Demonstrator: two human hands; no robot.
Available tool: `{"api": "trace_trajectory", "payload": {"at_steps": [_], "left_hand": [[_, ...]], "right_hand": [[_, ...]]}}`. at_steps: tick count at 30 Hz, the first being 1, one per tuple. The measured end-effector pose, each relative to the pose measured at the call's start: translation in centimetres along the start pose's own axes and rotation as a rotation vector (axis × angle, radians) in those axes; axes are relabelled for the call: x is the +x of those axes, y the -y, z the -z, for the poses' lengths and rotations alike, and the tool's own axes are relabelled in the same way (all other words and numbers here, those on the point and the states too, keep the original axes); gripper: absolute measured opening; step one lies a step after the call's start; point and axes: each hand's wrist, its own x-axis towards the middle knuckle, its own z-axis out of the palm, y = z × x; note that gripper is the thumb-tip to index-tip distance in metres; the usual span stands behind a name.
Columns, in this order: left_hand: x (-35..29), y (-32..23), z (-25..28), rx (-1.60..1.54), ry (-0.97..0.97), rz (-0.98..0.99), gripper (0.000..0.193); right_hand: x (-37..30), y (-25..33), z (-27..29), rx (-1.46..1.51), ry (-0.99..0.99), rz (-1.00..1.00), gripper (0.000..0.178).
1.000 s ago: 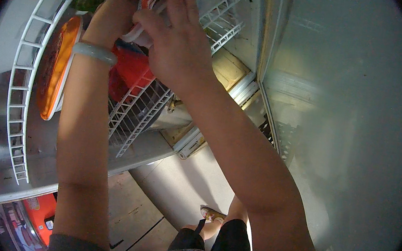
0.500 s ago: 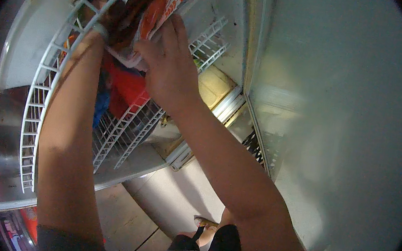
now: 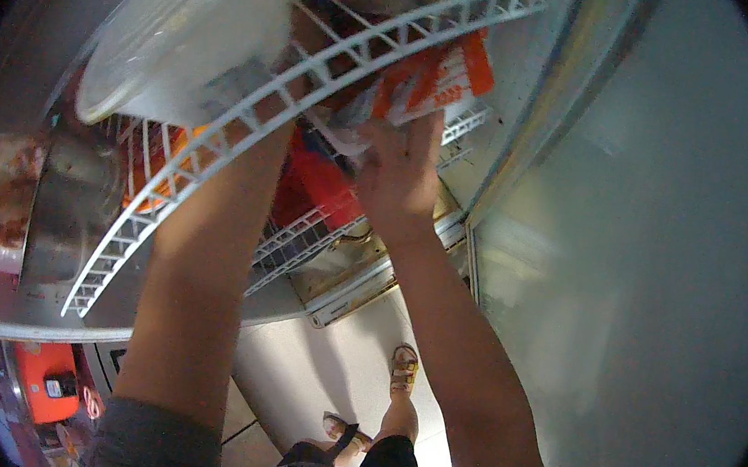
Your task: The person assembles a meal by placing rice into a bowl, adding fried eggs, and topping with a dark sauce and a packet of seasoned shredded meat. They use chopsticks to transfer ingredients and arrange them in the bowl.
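Note:
My right hand (image 3: 399, 176) reaches into the fridge beneath the curved white wire shelf (image 3: 318, 75). Its fingers are closed on the near edge of a clear plastic package with orange and white print (image 3: 433, 83). My left forearm (image 3: 203, 279) goes in under the same shelf, to the left of the package. The shelf's bars and shadow hide the left hand's fingers, so their grip does not show. Just below the package, between my two arms, is a red bag-like thing (image 3: 319, 186) on a lower wire shelf (image 3: 300, 234).
A big whitish plastic tub (image 3: 192, 47) stands on the upper shelf at left. Beyond the shelf's left end are a metal pot (image 3: 72, 208) and an orange item (image 3: 151, 180). The fridge door (image 3: 647, 265) fills the right. Tiled floor (image 3: 295, 363) lies below.
My view has shifted, bringing the tub and upper shelf further across the picture. Both arms and the package now appear further right, with the package lower and more behind the shelf's front edge.

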Motion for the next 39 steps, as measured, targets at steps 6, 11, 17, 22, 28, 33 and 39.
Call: {"api": "trace_trajectory", "payload": {"at_steps": [6,11,17,22,28,33,39], "left_hand": [[-3.7,-2.3,2.0,-0.213,-0.127,0.106,0.039],[-13.5,-5.7,3.4,-0.804,-0.345,0.148,0.039],[-26.6,-6.2,7.5,-1.364,-0.261,0.121,0.043],[-35.9,-3.1,9.1,-1.541,-0.129,0.343,0.019],[-46.1,5.3,11.8,-1.923,0.117,0.65,0.014],[-51.2,8.9,14.6,-1.794,-0.156,0.637,0.016],[-51.4,13.1,13.6,-1.316,0.066,0.953,0.018]], "right_hand": [[0.5,-0.3,0.1,-0.159,-0.01,0.195,0.039],[-0.9,0.3,2.4,0.012,0.324,-0.292,0.046],[-9.4,7.7,7.2,0.862,-0.181,-0.392,0.093],[-15.0,15.0,10.0,0.283,0.319,-0.396,0.054],[-18.3,25.5,8.4,0.409,0.709,-0.558,0.016],[-17.7,31.5,5.5,0.286,0.82,-0.103,0.01],[-15.1,32.7,-0.5,0.122,0.939,0.177,0.018]]}}
